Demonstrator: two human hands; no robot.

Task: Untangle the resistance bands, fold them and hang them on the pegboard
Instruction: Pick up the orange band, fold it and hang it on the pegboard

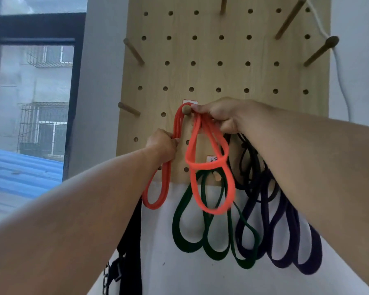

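At far left, a dark-framed window [33,92] shows a blurred building. A black strap [131,248] with a metal buckle hangs below the board's left edge; its top is hidden behind the left forearm.

The left hand [163,146] has its fingers closed around several strands of the orange band [192,167], a flat, matte elastic loop. The fingertips are hidden behind the strands. The band passes over a round wooden peg [186,109] on the pegboard [222,75], a light wood-grain panel with regular round holes. Two orange loops hang down, one on each side of the peg.

The right hand [218,116] pinches the strands just right of the peg, fingers together on the band.

The green band [202,235] hangs in wide flat loops below, its peg partly covered. The dark purple band [285,241] is partly hidden by the right forearm. A white cable [341,81] runs down the right edge.
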